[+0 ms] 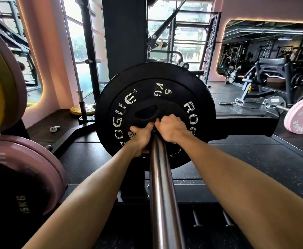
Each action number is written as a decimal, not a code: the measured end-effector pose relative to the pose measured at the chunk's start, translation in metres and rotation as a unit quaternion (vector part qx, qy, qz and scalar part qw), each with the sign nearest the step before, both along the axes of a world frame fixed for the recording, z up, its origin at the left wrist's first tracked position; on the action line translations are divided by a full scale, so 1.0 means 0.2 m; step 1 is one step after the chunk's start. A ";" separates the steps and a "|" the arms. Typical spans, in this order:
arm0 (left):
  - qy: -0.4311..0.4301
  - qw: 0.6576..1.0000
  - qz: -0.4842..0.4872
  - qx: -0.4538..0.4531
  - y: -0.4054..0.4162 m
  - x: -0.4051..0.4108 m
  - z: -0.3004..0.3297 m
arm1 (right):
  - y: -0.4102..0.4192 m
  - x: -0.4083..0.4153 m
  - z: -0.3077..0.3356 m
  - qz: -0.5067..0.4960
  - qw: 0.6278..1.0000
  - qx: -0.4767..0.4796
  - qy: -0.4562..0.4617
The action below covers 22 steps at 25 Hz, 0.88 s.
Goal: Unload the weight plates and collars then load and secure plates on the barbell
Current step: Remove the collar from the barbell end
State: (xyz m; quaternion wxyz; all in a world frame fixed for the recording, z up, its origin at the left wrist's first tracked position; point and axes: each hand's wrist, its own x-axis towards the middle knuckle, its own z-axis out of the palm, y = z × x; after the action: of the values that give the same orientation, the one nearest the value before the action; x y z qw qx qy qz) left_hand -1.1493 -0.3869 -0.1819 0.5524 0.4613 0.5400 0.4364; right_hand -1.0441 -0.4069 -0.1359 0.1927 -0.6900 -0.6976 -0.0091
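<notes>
Both your hands meet at the barbell sleeve point(162, 186), against the small black 5 kg plate point(147, 105) that sits in front of a larger black plate point(203, 97). Your left hand point(141, 136) and right hand point(170, 129) curl round something at the hub; what they grip is hidden.

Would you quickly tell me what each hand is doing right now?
Left hand: gripping the small black plate beside the barbell sleeve.
Right hand: gripping the same plate.
</notes>
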 end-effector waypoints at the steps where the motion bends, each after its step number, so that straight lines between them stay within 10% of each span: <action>1: -0.005 1.000 -0.004 0.002 0.01 0.00 0.00 | 0.00 0.01 0.01 0.004 1.000 0.004 0.006; 4: 0.005 1.000 -0.003 0.008 0.02 0.00 -0.01 | 0.01 0.06 -0.01 0.013 0.997 -0.008 0.074; 8: -0.049 0.998 0.043 0.007 0.03 0.01 -0.06 | 0.00 0.18 -0.16 -0.023 0.922 -0.008 0.387; 22: -0.042 0.999 -0.010 -0.023 -0.33 -0.03 -0.01 | -0.33 0.15 -0.07 -0.016 0.903 -0.156 0.399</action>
State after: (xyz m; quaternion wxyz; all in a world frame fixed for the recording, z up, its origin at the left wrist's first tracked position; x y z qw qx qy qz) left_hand -1.1547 -0.4521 -0.1846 0.5896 0.4345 0.5217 0.4375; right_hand -1.0141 -0.4733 -0.1504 0.3451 -0.6682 -0.5434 0.3729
